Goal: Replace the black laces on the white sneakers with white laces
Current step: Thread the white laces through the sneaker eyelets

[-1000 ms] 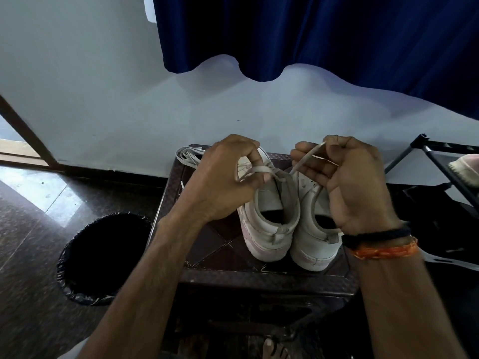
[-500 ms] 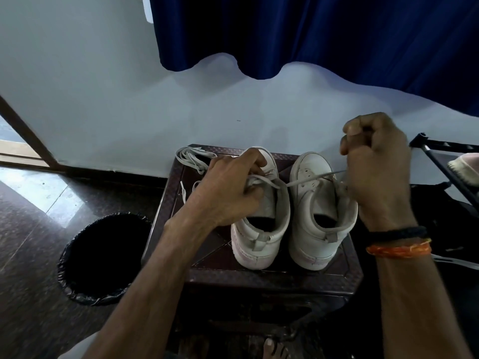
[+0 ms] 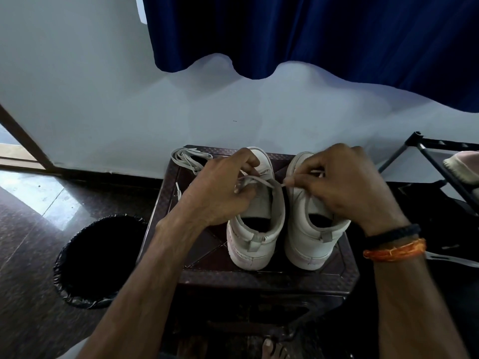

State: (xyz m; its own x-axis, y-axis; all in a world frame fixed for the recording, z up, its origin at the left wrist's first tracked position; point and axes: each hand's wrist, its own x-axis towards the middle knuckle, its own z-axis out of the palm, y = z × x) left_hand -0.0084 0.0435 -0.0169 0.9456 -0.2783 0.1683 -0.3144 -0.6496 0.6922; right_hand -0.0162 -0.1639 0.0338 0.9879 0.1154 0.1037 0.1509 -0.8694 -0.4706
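Note:
Two white sneakers stand side by side, heels toward me, on a dark brown stool (image 3: 207, 257). My left hand (image 3: 220, 187) covers the front of the left sneaker (image 3: 255, 229) and pinches its white lace (image 3: 261, 180). That lace runs rightward to my right hand (image 3: 339, 187), which pinches its other part above the right sneaker (image 3: 311, 237). A loose bundle of white lace (image 3: 189, 158) lies at the stool's back left corner. No black lace is visible.
A round bin with a black liner (image 3: 101, 257) stands on the dark tiled floor left of the stool. A black metal rack (image 3: 440, 161) holding a pale shoe stands at the right. The white wall and a blue curtain (image 3: 311, 35) are behind.
My right hand has come down and leftward from its raised pull, closer to the left sneaker. The lace between my hands is now short. My left hand stays on the left sneaker.

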